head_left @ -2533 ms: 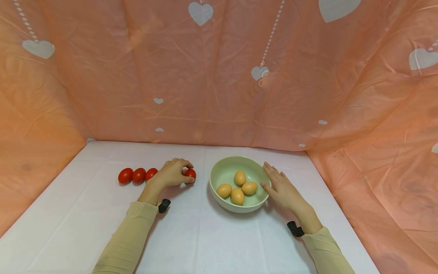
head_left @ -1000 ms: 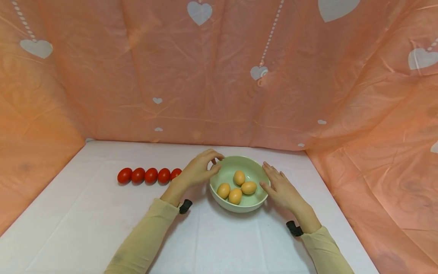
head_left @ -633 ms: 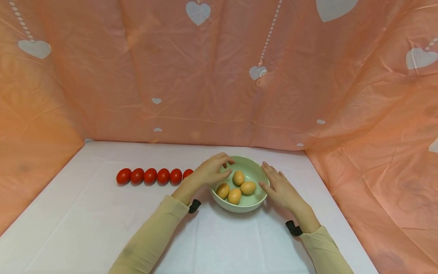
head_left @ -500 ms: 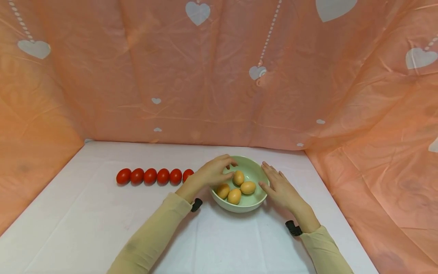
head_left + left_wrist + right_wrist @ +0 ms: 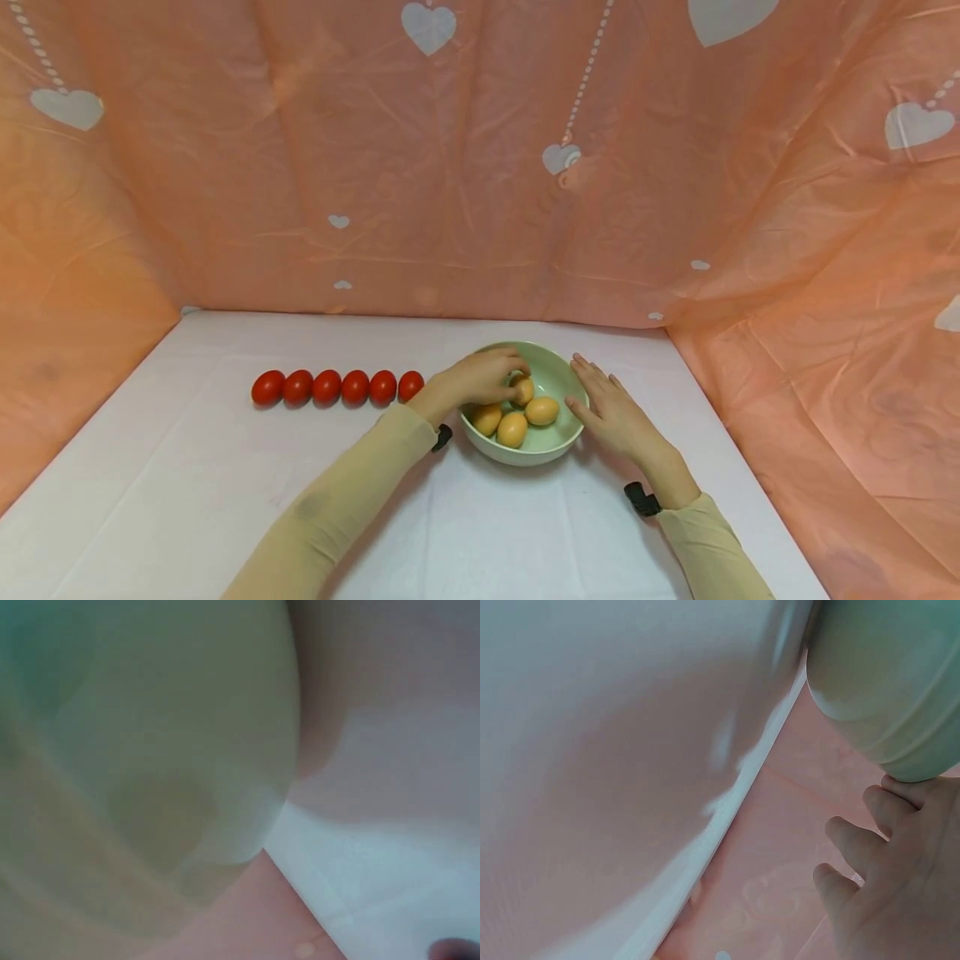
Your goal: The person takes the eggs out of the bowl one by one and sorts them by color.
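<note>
White cloth covers the surface (image 5: 495, 533), and on it stands a pale green bowl (image 5: 525, 457). Six red egg-shaped pieces (image 5: 355, 388) lie in a row at the bowl's 9 o'clock. Over its 10 o'clock rim reaches the left hand (image 5: 483, 377), fingers bent and parted about the far yellow egg (image 5: 527, 388); whether they pinch it, I cannot tell. At 3 o'clock the right hand (image 5: 618, 423) touches the rim, fingers nearly straight. That egg sits inside the bowl, slightly toward 12 o'clock from its middle. It lies at roughly 3 o'clock from the left hand, clearly the nearer one. Its long axis seems to run 12 to 6, though partly covered. It looks smooth, lightly glossy; three similar yellow eggs (image 5: 512, 431) sit from 4 to 8 o'clock of it.
</note>
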